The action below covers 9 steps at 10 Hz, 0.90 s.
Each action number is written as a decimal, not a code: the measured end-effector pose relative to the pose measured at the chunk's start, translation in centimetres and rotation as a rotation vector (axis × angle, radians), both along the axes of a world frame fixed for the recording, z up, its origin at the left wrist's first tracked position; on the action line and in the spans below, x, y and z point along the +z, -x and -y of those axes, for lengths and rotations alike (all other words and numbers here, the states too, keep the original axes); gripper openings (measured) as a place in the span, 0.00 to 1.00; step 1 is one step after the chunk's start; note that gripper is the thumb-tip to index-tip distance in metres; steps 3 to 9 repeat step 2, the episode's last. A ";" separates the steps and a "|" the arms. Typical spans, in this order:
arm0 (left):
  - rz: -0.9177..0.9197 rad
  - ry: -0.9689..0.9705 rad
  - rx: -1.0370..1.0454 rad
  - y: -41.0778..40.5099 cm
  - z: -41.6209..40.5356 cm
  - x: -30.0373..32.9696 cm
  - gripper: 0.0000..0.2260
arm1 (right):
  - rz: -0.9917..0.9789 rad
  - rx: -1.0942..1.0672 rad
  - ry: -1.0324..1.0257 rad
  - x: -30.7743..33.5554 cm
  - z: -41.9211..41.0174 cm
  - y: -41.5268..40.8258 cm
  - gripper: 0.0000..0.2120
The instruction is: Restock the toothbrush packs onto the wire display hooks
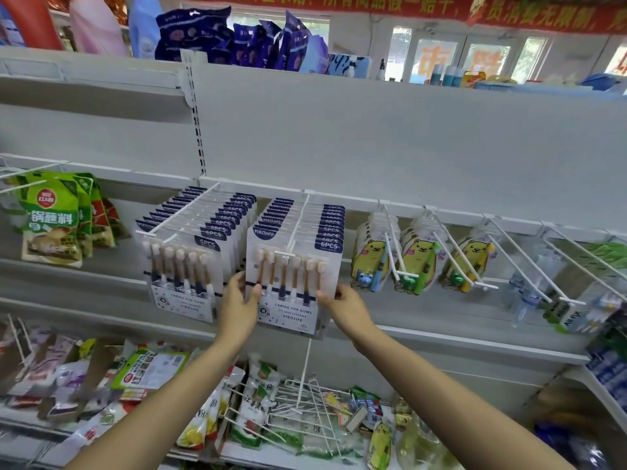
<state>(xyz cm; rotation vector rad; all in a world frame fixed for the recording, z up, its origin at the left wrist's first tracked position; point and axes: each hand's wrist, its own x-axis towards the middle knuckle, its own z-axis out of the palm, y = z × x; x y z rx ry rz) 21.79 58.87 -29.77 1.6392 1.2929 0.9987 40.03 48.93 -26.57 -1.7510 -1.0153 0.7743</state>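
Two rows of white and navy six-brush toothbrush packs hang on white wire hooks. The left row (185,266) hangs on its hook (176,220). The right row's front pack (291,283) hangs at the tip of its hook (298,225). My left hand (239,305) grips that front pack's left edge, thumb on its face. My right hand (346,303) pinches its right edge at about the same height.
Yellow bear toothbrush packs (371,262) hang on hooks to the right, then bare wire hooks (529,259). Green food pouches (54,222) hang at the left. Loose spare wire hooks (305,401) lie on the lower shelf among snack bags.
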 end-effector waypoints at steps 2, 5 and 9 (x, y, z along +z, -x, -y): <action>-0.222 -0.213 -0.071 0.3 4.1 -1.5 0.31 | 0.392 0.014 0.096 -1.7 4.2 -2.4 0.18; -0.222 -0.213 -0.071 0.3 4.1 -1.5 0.31 | 0.392 0.014 0.096 -1.7 4.2 -2.4 0.18; -0.222 -0.213 -0.071 0.3 4.1 -1.5 0.31 | 0.392 0.014 0.096 -1.7 4.2 -2.4 0.18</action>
